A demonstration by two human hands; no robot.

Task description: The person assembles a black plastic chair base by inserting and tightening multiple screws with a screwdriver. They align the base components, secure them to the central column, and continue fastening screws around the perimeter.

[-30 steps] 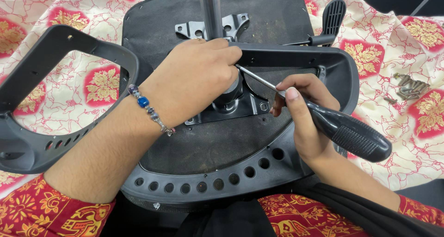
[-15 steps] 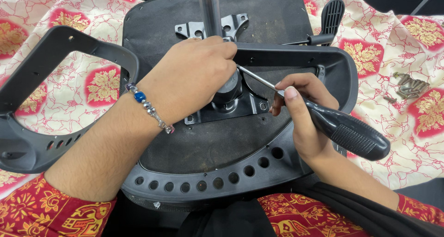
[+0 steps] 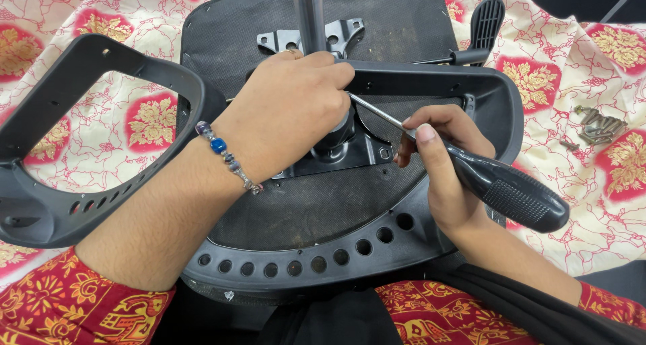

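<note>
Head view. A cream cloth with red floral patches [image 3: 155, 119] is spread beneath an upturned black chair seat [image 3: 303, 210]. Loose screws [image 3: 595, 125] are seen at the right, well apart. The left hand [image 3: 296, 109] is closed over the metal mechanism plate [image 3: 350, 153] at centre. A black-handled screwdriver [image 3: 498, 187] is gripped by the right hand [image 3: 444, 163]; its shaft runs left under the left hand.

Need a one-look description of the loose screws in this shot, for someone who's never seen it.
Start at the upturned black chair seat lying on the red-and-cream floral cloth. Go right, past the right hand holding the black-handled screwdriver, to the cloth's far right edge. The screws are a small heap of dull metal, the only loose hardware lying on the fabric.
</note>
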